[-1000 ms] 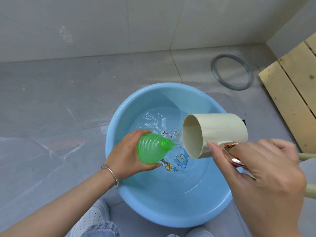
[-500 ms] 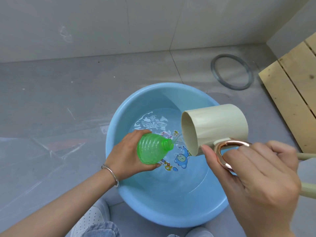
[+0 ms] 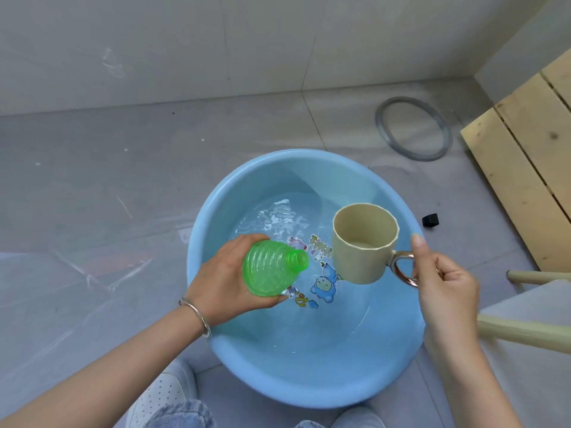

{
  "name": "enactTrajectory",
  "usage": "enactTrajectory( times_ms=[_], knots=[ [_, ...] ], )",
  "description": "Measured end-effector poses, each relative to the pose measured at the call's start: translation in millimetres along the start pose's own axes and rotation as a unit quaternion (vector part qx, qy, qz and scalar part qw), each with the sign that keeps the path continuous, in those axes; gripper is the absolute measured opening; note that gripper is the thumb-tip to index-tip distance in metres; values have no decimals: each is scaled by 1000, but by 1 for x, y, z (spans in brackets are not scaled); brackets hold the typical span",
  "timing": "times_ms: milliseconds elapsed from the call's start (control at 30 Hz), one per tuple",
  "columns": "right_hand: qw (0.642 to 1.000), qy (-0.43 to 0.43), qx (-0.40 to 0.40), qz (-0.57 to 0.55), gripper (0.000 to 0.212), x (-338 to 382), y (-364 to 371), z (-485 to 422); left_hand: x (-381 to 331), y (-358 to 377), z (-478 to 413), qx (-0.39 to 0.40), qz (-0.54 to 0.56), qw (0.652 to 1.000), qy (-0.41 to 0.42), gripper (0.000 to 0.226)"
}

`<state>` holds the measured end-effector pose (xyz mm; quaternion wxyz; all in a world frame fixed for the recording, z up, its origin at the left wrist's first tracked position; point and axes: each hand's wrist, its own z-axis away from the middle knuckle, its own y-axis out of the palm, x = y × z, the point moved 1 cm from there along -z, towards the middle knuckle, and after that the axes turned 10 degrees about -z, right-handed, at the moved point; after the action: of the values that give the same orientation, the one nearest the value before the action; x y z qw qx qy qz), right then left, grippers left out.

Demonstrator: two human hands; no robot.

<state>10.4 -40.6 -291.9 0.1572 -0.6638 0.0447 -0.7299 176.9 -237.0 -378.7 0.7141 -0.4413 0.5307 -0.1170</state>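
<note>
Watching through the head camera, I see my left hand (image 3: 222,279) wrapped around the base of a translucent green ribbed plastic bottle (image 3: 272,268), fingers curled under it; the bottle is tilted, with its uncapped neck pointing toward my right hand (image 3: 445,288). That hand pinches the shiny rose-gold loop handle (image 3: 401,270) of a cream cylindrical mug (image 3: 364,245), with the thumb raised beside the rim. The mug hangs close to upright, mouth facing up at me, just beside the bottle's neck but apart from it. Both are held over a round light-blue plastic basin (image 3: 309,393) below my hands, which has shallow water and cartoon stickers on its floor. A silver bangle (image 3: 197,316) circles the left wrist. Beyond the right hand lie a small black cube (image 3: 430,219), a grey ring (image 3: 412,128) and pale wooden slats (image 3: 525,180).

I judge this to be the pause between pours while filling the bottle; the mug looks nearly empty. Next I would need to dip the mug into the basin water, then line its lip up closely over the narrow neck and tip it slowly.
</note>
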Motion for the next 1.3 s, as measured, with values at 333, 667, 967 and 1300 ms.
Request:
enactTrajectory(
  times_ms=[333, 667, 967, 1300],
  knots=[
    [851, -298, 88, 424, 26, -72, 22, -12, 0, -13, -4, -13, 84, 996, -20, 84],
    [774, -389, 149, 477, 25, -103, 59, 14, -6, -36, -13, -56, 132, 989, -33, 75],
    [823, -326, 289, 364, 23, -94, 77, 53, -6, -36, -14, -59, 121, 990, -35, 79],
    [969, 76, 226, -65, 36, -67, 39, 30, -5, -35, -13, -72, 134, 987, -43, 76]
  ],
)
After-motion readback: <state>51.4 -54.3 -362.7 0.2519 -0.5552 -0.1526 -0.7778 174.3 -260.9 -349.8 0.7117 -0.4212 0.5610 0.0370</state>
